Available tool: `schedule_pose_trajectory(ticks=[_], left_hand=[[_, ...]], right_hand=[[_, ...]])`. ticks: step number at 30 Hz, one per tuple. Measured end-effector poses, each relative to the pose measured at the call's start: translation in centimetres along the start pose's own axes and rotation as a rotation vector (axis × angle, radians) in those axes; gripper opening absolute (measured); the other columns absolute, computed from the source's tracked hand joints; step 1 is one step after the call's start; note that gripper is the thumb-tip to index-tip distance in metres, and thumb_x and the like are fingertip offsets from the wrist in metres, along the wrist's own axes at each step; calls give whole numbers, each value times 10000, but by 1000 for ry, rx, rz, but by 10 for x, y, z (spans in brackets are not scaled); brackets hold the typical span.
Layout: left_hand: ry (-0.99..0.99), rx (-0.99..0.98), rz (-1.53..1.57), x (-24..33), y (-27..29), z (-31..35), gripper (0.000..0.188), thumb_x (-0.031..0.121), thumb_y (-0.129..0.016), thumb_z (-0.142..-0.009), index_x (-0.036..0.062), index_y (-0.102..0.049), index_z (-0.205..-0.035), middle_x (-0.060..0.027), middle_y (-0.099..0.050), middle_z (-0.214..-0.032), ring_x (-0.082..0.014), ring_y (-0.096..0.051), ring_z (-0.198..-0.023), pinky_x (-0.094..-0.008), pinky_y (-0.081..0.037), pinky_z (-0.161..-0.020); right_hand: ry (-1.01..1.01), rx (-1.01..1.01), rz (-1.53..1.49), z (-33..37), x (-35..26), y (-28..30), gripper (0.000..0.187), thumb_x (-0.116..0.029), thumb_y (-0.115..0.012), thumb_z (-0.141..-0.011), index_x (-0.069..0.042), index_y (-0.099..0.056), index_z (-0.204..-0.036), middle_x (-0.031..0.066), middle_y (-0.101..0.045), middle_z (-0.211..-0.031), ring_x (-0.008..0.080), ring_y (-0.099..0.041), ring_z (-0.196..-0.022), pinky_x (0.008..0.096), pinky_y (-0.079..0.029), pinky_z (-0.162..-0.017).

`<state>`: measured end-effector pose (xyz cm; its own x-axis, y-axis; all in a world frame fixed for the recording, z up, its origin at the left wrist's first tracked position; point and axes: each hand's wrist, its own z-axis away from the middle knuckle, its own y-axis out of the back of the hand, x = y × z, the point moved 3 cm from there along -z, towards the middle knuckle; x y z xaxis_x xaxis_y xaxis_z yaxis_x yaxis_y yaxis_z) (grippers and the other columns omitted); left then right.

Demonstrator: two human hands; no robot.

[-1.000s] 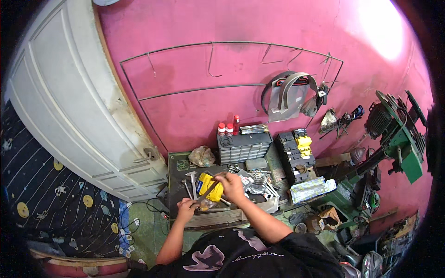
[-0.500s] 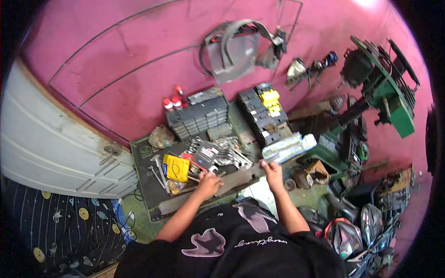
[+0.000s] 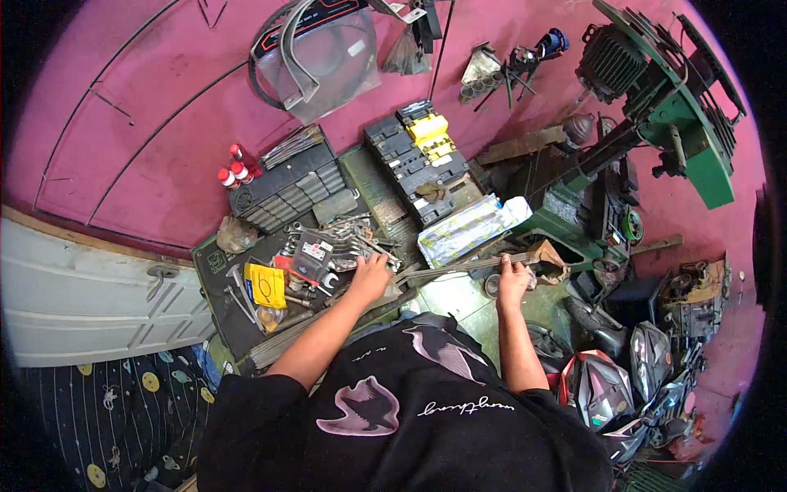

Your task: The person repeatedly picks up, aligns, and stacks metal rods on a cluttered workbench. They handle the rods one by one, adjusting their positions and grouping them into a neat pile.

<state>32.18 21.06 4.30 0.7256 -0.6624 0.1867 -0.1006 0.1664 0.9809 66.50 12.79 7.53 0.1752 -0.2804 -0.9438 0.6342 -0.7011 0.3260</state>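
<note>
The likeliest trouble, as we judge it, is a dropped or swinging end. Our right hand pinches the long strip between thumb and fingers near its farther end, so a loose pinch could let it tip toward the floor. With the picture's top as twelve, the strip runs from just beside our left hand toward three o'clock, tilted slightly upward, past the corner of the table.

Our left fingers are bent downward near the strip's other end; we cannot tell whether they pinch it or merely rest beside it. If that end lies unheld, a turn of the right wrist could sweep it into the wrenches, at eleven o'clock from the left hand. The farther end could catch the brown paper bag, at three o'clock from the right hand, or scrape the wrapped package, at about ten o'clock and very near the strip. Bare skin along a rough edge might also get scratched.

As for its looks, the strip is long, narrow, fairly straight and a dull brownish grey, with fine lines along its length. We see it at a shallow angle, so we cannot say whether it is one piece or several laid together, nor what it is made of.
</note>
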Motion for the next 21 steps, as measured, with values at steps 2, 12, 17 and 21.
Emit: schedule_pose_trajectory(ticks=[2,12,17,21], left_hand=[[7,12,29,-3,4,0,214,160,-612,-808,182,-760,-960,-109,-578,-1225,-265,-500,-1139,-497,-359,-888],[107,170,287,-1,13,17,200,142,-644,-796,182,-704,-982,-34,-667,-834,-242,-579,-961,-466,-355,-853],[217,170,312,-6,15,27,240,168,-691,-800,173,-700,-1040,-39,-709,-1011,-227,-594,-1022,-454,-348,-886],[274,215,387,-10,12,35,251,184,-715,-790,187,-704,-1041,-37,-708,-994,-227,-594,-1024,-452,-344,-900]], right_hand=[[-25,-54,-143,-6,22,-13,219,-157,-672,-943,46,-679,-861,21,-666,-755,74,-518,-690,272,-447,-639],[134,-280,205,-11,-16,-92,395,-228,-703,-917,31,-585,-643,1,-502,-589,88,-379,-583,309,-325,-520],[-35,-355,53,-36,-44,-106,253,-195,-675,-938,53,-701,-894,89,-714,-793,120,-601,-687,291,-471,-681],[-68,-374,-39,-28,-36,-122,258,-183,-684,-927,56,-681,-830,88,-696,-766,125,-575,-673,306,-465,-662]])
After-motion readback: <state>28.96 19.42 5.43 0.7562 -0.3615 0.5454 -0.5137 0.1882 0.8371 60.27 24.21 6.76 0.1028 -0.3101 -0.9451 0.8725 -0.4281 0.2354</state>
